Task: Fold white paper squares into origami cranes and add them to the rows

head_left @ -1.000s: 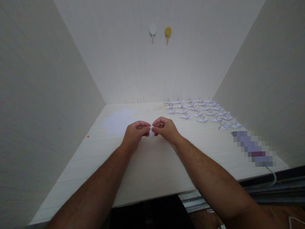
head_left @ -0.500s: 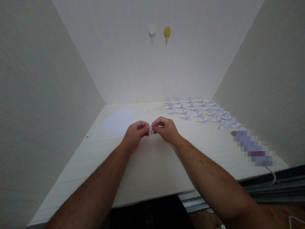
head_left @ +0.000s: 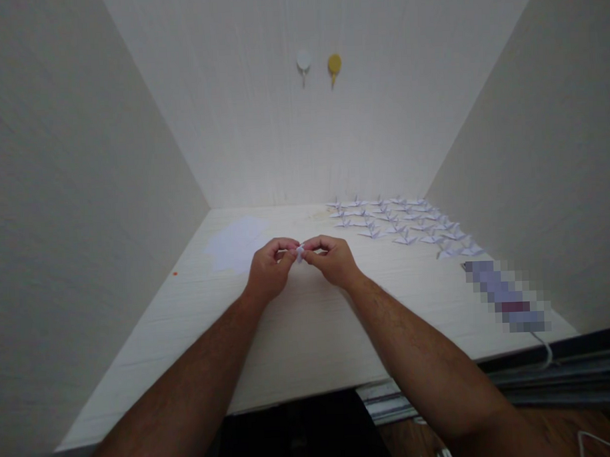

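Cannot read any writing on the pixelated object (head_left: 505, 298) toward the counter's right side: masked into blue-violet blocks with a dark red patch, and trailing a pale cable (head_left: 547, 350) past the front edge. Closed in around the whitish counter (head_left: 309, 342) by a pale back wall (head_left: 262, 137) and greyer side walls (head_left: 74, 196). Fixed side by side on the back wall: a white hook (head_left: 304, 60) and a yellow hook (head_left: 334, 63). Set out in loose rows at right rear: many white paper cranes (head_left: 404, 239). Lying at left rear: white paper sheets (head_left: 235, 247), with a small orange spot (head_left: 175, 274) near the left edge. Reaching in with both bare forearms, angled inward to near-meeting. Fingers curled, thumbs nearest: pinching a small folded paper (head_left: 300, 254) between left grip (head_left: 269, 270) and right grip (head_left: 335, 259), at the counter's middle. Cannot tell whether touching the counter or held above.
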The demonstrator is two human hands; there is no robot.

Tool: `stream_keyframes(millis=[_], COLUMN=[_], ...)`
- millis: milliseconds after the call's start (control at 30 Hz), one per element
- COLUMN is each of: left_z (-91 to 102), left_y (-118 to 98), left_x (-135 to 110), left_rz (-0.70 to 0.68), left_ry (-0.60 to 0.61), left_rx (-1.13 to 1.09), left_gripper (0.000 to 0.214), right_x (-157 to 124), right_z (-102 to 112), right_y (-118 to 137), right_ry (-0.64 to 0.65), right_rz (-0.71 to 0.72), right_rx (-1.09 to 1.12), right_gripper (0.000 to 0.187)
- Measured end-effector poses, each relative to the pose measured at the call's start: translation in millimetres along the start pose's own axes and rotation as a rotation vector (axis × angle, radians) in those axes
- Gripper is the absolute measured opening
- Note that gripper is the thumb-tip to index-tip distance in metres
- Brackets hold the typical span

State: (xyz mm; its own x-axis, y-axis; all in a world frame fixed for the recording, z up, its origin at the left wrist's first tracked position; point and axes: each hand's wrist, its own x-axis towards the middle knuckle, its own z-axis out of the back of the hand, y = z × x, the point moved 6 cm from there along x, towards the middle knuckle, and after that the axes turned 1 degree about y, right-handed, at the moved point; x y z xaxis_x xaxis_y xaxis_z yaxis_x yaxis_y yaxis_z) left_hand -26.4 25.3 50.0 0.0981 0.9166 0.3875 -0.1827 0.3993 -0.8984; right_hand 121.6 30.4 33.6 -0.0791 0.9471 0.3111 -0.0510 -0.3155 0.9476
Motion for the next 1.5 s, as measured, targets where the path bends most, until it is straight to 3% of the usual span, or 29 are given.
stream_keyframes(millis=[333,900,1133,1267,1500], left_z=[-2.0,2.1,4.7,1.4,-5.2], left_y=[6,2,8,14,11], left_x=[-1,-3,-1,1,0], left_rz=[-0.043,0.009,0.103,0.170,0.268], left_ry=[-0.033,-0.115,-0.163,-0.070,0.177], left_rx=[0.009,0.103,-0.048,-0.060,0.153], left_gripper=[0.015,0.012,0.017,0.019,0.013], right_x=[-1,0,3,4,3], right_z=[2,2,-1,-1,0], right_y=[6,4,-2,-6,-9], right_ry=[-0.077,-0.099,-0.053,-0.041,0.061], right_rz=[0.071,-0.004,-0.056,-0.092,-0.151], right_rx=[-0.074,-0.046,0.070,0.087,-0.072], right_gripper=[0.020,0.019,0.019,0.020,0.018])
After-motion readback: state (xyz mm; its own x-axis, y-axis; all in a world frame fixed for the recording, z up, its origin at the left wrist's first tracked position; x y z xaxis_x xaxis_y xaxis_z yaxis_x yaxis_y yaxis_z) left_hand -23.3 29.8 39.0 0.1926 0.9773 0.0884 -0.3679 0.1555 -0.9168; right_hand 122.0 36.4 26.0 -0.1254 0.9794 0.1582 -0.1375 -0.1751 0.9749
